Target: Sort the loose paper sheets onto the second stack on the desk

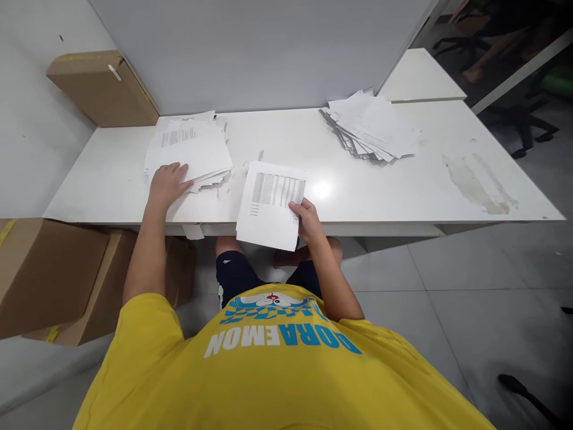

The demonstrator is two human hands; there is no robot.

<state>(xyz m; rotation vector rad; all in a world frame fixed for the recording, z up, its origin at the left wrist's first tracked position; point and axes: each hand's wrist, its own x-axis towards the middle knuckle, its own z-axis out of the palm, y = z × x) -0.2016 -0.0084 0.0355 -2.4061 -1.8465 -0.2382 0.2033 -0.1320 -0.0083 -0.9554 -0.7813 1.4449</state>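
My left hand (169,182) rests on the near edge of a loose stack of papers (192,149) at the left of the desk, its fingers lying out over the top sheet. Between the thumb and fingers of my right hand (308,218) are a few printed sheets (271,206), gripped at their right edge. These sheets carry a printed table and jut over the desk's front edge. How many there are I cannot tell. A second, fanned pile of papers (376,128) lies at the back right, apart from both hands.
The white desk (277,134) meets a grey panel (268,54) at the back. A cardboard box (96,89) stands at its back left corner, and more boxes (49,275) sit below left. Dark stains mark the desk's right end. Wheeled chair bases (523,125) and a person's legs show at the upper right.
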